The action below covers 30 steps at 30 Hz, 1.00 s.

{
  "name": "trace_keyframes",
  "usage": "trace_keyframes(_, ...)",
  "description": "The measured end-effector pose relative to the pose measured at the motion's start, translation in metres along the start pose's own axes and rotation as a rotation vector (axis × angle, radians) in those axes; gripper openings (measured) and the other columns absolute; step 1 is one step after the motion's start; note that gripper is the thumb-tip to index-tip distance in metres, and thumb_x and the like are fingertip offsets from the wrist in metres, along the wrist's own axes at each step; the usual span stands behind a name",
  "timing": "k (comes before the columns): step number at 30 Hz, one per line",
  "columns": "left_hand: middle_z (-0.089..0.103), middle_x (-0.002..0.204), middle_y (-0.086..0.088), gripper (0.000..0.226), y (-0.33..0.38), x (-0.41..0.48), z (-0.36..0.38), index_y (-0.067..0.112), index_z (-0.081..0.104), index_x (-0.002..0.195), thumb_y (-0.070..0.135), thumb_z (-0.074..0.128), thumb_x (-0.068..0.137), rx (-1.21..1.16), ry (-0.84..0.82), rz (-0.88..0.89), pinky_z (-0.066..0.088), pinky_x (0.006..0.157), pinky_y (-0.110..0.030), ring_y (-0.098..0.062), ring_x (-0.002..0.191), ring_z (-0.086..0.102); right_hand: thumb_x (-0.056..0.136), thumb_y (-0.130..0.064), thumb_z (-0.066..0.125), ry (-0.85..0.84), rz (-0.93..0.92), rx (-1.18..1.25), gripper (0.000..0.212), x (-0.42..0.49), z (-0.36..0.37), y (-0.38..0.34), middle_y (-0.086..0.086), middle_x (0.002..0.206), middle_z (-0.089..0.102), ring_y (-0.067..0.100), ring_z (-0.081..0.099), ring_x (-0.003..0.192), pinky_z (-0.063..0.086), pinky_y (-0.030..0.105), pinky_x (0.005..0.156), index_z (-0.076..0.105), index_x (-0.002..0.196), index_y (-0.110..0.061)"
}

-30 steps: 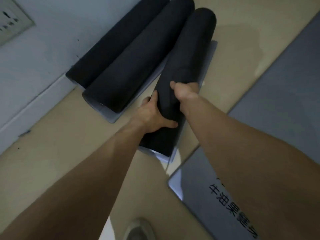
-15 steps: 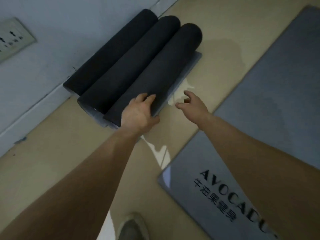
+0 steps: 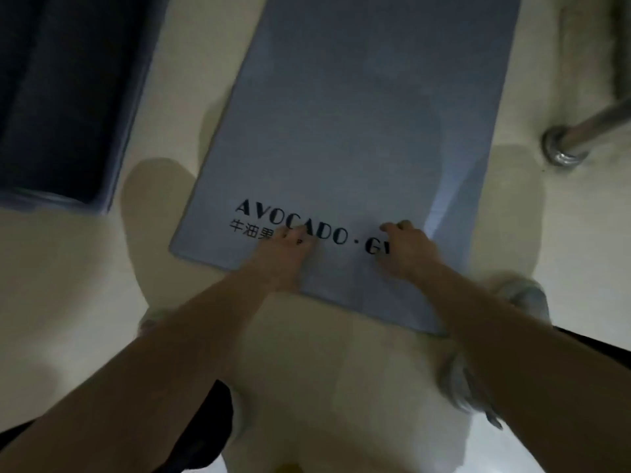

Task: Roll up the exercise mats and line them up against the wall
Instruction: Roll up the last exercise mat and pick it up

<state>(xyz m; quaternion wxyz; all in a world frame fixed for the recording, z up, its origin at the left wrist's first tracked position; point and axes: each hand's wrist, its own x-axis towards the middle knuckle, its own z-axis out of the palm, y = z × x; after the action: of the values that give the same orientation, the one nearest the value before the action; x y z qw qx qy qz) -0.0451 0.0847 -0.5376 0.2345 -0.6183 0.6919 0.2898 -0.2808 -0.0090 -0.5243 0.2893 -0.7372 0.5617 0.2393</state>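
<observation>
A grey-blue exercise mat (image 3: pixel 358 114) lies flat on the pale floor, with black "AVOCADO" lettering across its near end. My left hand (image 3: pixel 285 254) rests on that near end over the lettering, fingers bent. My right hand (image 3: pixel 406 249) presses the same end a little to the right, covering the last letters. Neither hand has lifted the edge. At the top left lie the dark rolled mats (image 3: pixel 58 97), side by side, blurred.
A shiny metal pole with a round floor flange (image 3: pixel 563 148) stands at the right, close to the mat's side. My light shoes (image 3: pixel 461 380) are on the floor just behind the mat's near edge. Pale floor (image 3: pixel 68 285) lies between the rolls and the flat mat.
Both hands left the rolled mats and came down onto the near end of the flat grey mat. The view swung right, so the rolls now sit at the top left.
</observation>
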Motion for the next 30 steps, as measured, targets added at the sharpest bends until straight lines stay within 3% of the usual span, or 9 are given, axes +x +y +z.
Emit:
trace_keyframes(4, -0.025, 0.163, -0.008, 0.134, 0.018, 0.006, 0.038, 0.032, -0.02, 0.153, 0.052, 0.084, 0.071, 0.237, -0.055, -0.003, 0.027, 0.114, -0.062, -0.046, 0.149, -0.003, 0.081, -0.059, 0.071, 0.003, -0.075, -0.11, 0.089, -0.034, 0.072, 0.027, 0.015, 0.152, 0.024, 0.04, 0.03, 0.137, 0.043, 0.053, 0.105, 0.03, 0.149, -0.021)
trace_keyframes(7, -0.018, 0.164, -0.007, 0.129, 0.015, 0.004, 0.043, 0.036, -0.016, 0.153, 0.05, 0.083, 0.073, 0.236, 0.017, -0.011, 0.032, 0.113, -0.057, -0.043, 0.149, 0.003, 0.077, -0.068, 0.071, 0.015, -0.114, -0.2, 0.115, -0.049, 0.106, 0.022, 0.02, 0.161, -0.002, 0.046, 0.008, 0.147, 0.029, 0.058, 0.114, 0.004, 0.157, -0.02)
trace_keyframes(9, -0.011, 0.165, -0.008, 0.116, 0.014, 0.003, 0.039, 0.037, -0.008, 0.155, 0.048, 0.079, 0.079, 0.237, 0.046, 0.009, 0.04, 0.109, -0.053, -0.042, 0.148, 0.009, 0.078, -0.066, 0.071, 0.043, -0.118, -0.226, 0.115, -0.048, 0.113, 0.023, 0.022, 0.161, -0.003, 0.048, 0.007, 0.146, 0.029, 0.06, 0.113, 0.001, 0.157, -0.019)
trace_keyframes(13, -0.003, 0.166, -0.007, 0.081, 0.008, -0.006, 0.035, 0.032, 0.009, 0.157, 0.032, 0.062, 0.095, 0.207, 0.034, 0.044, 0.051, 0.099, -0.049, -0.04, 0.15, 0.011, 0.084, -0.061, 0.067, 0.09, -0.197, -0.331, 0.095, -0.044, 0.099, 0.029, 0.024, 0.155, 0.02, 0.048, 0.029, 0.136, 0.045, 0.054, 0.099, 0.02, 0.153, -0.015)
trace_keyframes(17, 0.029, 0.159, -0.007, 0.062, -0.008, -0.022, 0.022, 0.022, 0.034, 0.149, 0.04, 0.06, 0.095, 0.161, 0.068, 0.056, 0.051, 0.097, -0.046, -0.032, 0.134, 0.042, 0.102, -0.038, 0.047, 0.027, -0.417, -0.376, 0.05, -0.053, 0.073, 0.034, 0.014, 0.145, 0.038, 0.037, 0.045, 0.123, 0.05, 0.044, 0.085, 0.032, 0.146, -0.02)
trace_keyframes(20, 0.048, 0.142, -0.006, 0.05, -0.014, -0.034, 0.007, 0.019, 0.043, 0.14, 0.046, 0.05, 0.099, 0.118, 0.115, 0.003, 0.05, 0.094, -0.042, -0.027, 0.119, 0.052, 0.106, -0.027, 0.039, 0.013, -0.45, -0.304, 0.032, -0.058, 0.034, 0.036, 0.008, 0.131, 0.055, 0.03, 0.057, 0.111, 0.047, 0.037, 0.076, 0.046, 0.138, -0.022)
trace_keyframes(23, 0.055, 0.131, -0.007, 0.038, -0.019, -0.051, -0.009, 0.016, 0.048, 0.136, 0.036, 0.042, 0.105, -0.049, 0.277, -0.078, 0.051, 0.085, -0.04, -0.028, 0.111, 0.055, 0.108, -0.037, 0.038, 0.048, -0.324, -0.126, 0.031, -0.05, -0.015, 0.041, 0.009, 0.118, 0.067, 0.029, 0.063, 0.103, 0.052, 0.041, 0.085, 0.061, 0.122, -0.021)
trace_keyframes(27, 0.068, 0.1, -0.018, 0.025, -0.031, -0.055, -0.039, 0.005, 0.059, 0.117, 0.02, 0.06, 0.098, -0.12, 0.697, -0.13, 0.047, 0.068, -0.039, -0.037, 0.083, 0.065, 0.107, -0.042, 0.038, 0.151, -0.219, -0.11, 0.032, -0.039, -0.069, 0.042, 0.008, 0.109, 0.067, 0.026, 0.06, 0.091, 0.04, 0.034, 0.07, 0.062, 0.113, -0.022)
trace_keyframes(30, 0.064, 0.097, -0.021, 0.021, -0.038, -0.034, -0.065, 0.007, 0.056, 0.111, 0.011, 0.066, 0.093, -0.053, 0.946, -0.081, 0.047, 0.074, -0.045, -0.038, 0.084, 0.061, 0.108, -0.042, 0.036, 0.234, -0.157, -0.157, 0.029, -0.031, -0.091, 0.039, 0.005, 0.091, 0.057, 0.019, 0.046, 0.074, 0.033, 0.033, 0.064, 0.056, 0.12, -0.024)
